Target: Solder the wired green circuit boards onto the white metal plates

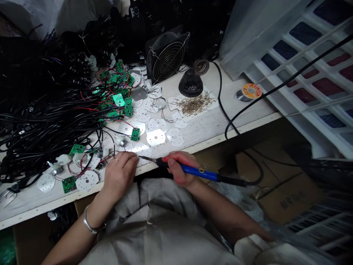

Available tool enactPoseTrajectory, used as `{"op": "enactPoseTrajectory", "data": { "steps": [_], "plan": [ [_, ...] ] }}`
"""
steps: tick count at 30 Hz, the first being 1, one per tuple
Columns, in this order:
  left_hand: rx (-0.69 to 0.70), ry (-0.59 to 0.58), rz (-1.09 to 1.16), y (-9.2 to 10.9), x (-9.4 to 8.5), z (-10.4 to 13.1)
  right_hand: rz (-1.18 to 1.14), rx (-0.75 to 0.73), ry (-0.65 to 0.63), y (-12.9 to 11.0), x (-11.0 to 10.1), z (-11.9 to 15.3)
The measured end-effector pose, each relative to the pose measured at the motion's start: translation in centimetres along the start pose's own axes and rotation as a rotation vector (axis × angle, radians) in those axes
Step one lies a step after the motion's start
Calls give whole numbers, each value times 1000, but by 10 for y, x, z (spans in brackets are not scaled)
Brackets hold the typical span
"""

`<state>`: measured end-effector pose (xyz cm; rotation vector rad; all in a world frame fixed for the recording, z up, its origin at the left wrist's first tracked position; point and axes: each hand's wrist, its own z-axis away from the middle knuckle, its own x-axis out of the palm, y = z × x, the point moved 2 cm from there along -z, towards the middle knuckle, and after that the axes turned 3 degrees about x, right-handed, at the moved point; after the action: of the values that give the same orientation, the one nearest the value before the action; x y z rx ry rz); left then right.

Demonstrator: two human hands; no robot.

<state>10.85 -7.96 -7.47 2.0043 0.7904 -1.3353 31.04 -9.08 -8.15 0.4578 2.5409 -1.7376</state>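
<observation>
My right hand (182, 167) is wrapped round a blue soldering iron (200, 172). Its tip points left and ends close to the fingertips of my left hand (121, 171). The left fingers are curled together at the bench's front edge; whatever they hold is hidden beneath them. Just beyond that hand lie a small motor (121, 141) with wires and a green circuit board (135, 134). White perforated plates (156, 137) are spread over the bench in front of both hands.
Black cables (55, 121) and green boards heap up on the left. A fan (167, 60), an iron stand (191, 82), brown debris on a sheet (197, 104) and a solder spool (249, 92) sit farther back. The iron's black cord (220, 84) loops across the right side.
</observation>
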Motion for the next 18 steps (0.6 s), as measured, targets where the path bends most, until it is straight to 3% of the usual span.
{"op": "enactPoseTrajectory", "data": {
  "steps": [10, 18],
  "plan": [
    [36, 24, -30, 1, -2, -2, -3, -12, -12, -2, 0, -2],
    [45, 25, -17, 1, -2, -1, -189, 194, 144, 17, 2, 13]
  ]
}}
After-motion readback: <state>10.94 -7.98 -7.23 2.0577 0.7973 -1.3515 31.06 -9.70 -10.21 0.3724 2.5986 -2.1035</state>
